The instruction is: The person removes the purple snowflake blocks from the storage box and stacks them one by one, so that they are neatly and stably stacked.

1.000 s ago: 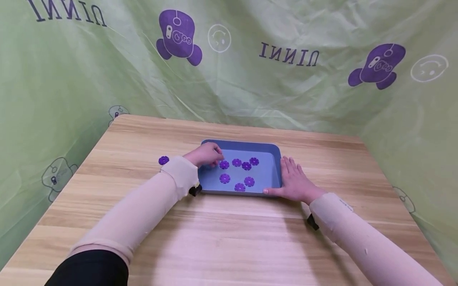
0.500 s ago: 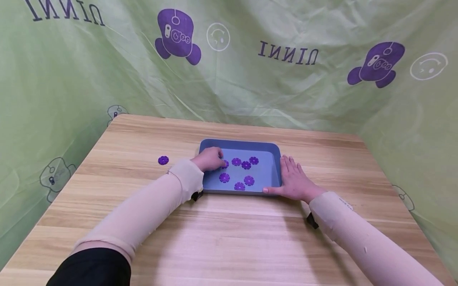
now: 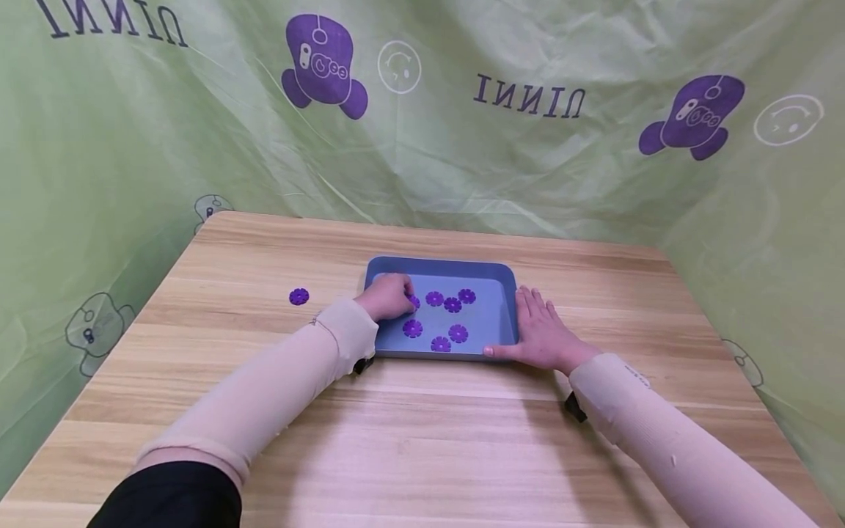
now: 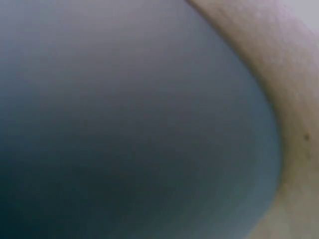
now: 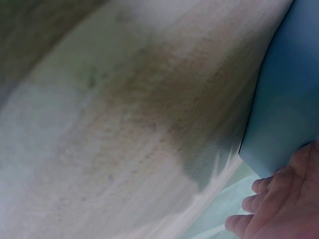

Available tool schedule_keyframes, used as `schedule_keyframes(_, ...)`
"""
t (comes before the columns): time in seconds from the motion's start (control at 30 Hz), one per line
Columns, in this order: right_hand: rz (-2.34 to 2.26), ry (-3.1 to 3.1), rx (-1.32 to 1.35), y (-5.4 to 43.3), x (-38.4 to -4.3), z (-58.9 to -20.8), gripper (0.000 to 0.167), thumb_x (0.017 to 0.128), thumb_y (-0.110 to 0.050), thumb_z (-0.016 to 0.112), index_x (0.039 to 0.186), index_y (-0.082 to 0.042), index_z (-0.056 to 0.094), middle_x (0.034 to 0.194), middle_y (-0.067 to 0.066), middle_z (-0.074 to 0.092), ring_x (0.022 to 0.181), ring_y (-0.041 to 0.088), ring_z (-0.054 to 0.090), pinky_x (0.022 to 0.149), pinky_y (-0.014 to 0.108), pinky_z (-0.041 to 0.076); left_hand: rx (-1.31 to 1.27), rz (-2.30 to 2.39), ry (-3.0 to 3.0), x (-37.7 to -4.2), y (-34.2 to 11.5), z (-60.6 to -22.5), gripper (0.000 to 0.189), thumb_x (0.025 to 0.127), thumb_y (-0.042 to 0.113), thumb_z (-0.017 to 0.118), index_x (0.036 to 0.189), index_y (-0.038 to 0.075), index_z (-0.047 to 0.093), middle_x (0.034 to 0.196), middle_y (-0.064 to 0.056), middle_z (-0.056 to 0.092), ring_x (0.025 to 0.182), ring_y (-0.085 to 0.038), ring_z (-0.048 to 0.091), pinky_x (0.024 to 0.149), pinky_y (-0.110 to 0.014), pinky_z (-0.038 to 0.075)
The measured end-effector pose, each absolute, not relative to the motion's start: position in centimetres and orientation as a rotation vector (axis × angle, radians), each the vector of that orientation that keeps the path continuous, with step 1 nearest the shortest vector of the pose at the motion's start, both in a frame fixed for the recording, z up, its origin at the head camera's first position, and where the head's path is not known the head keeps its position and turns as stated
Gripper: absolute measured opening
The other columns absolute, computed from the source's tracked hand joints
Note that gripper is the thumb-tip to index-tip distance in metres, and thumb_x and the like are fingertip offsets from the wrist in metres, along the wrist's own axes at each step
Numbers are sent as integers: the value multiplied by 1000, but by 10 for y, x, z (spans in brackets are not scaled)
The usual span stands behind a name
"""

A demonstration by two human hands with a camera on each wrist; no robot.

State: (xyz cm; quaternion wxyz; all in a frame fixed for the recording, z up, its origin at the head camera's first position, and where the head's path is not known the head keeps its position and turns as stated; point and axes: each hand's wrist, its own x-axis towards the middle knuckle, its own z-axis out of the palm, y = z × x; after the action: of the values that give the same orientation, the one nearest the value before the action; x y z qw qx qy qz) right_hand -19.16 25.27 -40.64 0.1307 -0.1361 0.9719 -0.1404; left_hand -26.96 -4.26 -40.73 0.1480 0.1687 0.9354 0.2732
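A blue rectangular tray lies on the wooden table with several purple flower-shaped discs inside, among them one disc toward the front. My left hand reaches in over the tray's left side, fingers curled and pinching a purple disc that they partly cover. Fairly straight fingers of my right hand lie along the tray's right wall, the thumb over the front corner. In the right wrist view, those fingers touch the blue wall. A blurred grey-blue surface fills most of the left wrist view.
One more purple disc lies on the table left of the tray. Behind and beside the table hangs a green printed cloth. Both forearms cross the table from the front.
My left hand has moved right and down within the tray, its fingers closing onto the leftmost upper disc. The right hand stays in place against the tray.
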Motion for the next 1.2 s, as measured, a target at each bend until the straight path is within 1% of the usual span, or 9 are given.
schedule_keyframes(0.1, -415, 2823, -395, 252, -192, -406, 133, 84, -71, 70, 155, 19, 3, 163, 38, 1, 151, 53, 0, 122, 63, 2, 495, 799, 2688, -270, -44, -407, 14, 88, 7, 75, 94, 5, 63, 92, -8, 64, 87, -24, 57, 81, -34, 50)
schedule_keyframes(0.2, -411, 2822, -392, 252, -191, -406, 133, 84, -71, 70, 155, 19, 2, 163, 38, 1, 151, 53, 0, 122, 63, 2, 511, 818, 2678, -269, -45, -408, 13, 89, 6, 74, 93, 6, 61, 91, -8, 63, 84, -23, 56, 75, -32, 49)
schedule_keyframes(0.37, -401, 2827, -390, 252, -191, -406, 133, 84, -72, 69, 155, 19, 3, 164, 38, 1, 152, 53, 0, 122, 63, 2, 505, 883, 2645, -267, -48, -407, 5, 93, 2, 65, 96, 5, 62, 87, -7, 62, 76, -20, 55, 67, -29, 46)
schedule_keyframes(0.5, -396, 2834, -394, 251, -190, -404, 133, 84, -74, 68, 155, 19, 4, 163, 38, 2, 151, 53, 2, 122, 64, 3, 504, 935, 2646, -266, -49, -405, 8, 93, -1, 59, 98, 3, 63, 85, -7, 63, 76, -19, 56, 69, -30, 48)
schedule_keyframes(0.67, -381, 2835, -390, 251, -189, -404, 134, 84, -74, 68, 155, 19, 3, 163, 38, 2, 151, 53, 2, 122, 63, 3, 506, 1008, 2633, -268, -50, -404, 13, 91, -4, 56, 99, 2, 64, 89, -8, 68, 81, -21, 62, 75, -33, 52)
schedule_keyframes(0.8, -371, 2840, -384, 252, -190, -405, 133, 84, -73, 69, 155, 19, 3, 163, 38, 3, 151, 53, 2, 122, 64, 3, 495, 1107, 2591, -269, -55, -398, 14, 92, -4, 55, 101, 0, 65, 86, -8, 67, 76, -18, 61, 69, -29, 50)
schedule_keyframes(0.93, -375, 2835, -383, 251, -190, -405, 133, 84, -73, 68, 155, 18, 3, 163, 38, 3, 151, 53, 2, 122, 64, 3, 416, 1249, 2518, -271, -63, -389, 12, 97, -3, 55, 105, -3, 65, 85, -10, 65, 70, -17, 58, 63, -28, 50)
schedule_keyframes(1.07, -380, 2830, -380, 250, -189, -404, 133, 84, -74, 68, 155, 18, 4, 163, 38, 3, 151, 53, 2, 122, 64, 3, 318, 1364, 2454, -272, -74, -382, 12, 100, -3, 55, 110, -5, 63, 96, -13, 64, 80, -25, 63, 72, -35, 56)
schedule_keyframes(1.2, -384, 2833, -384, 249, -188, -403, 132, 84, -72, 69, 155, 19, 5, 163, 39, 5, 151, 54, 4, 122, 64, 5, 253, 1452, 2422, -274, -85, -381, 14, 101, -3, 55, 113, -7, 60, 106, -18, 64, 95, -32, 65, 84, -41, 58)
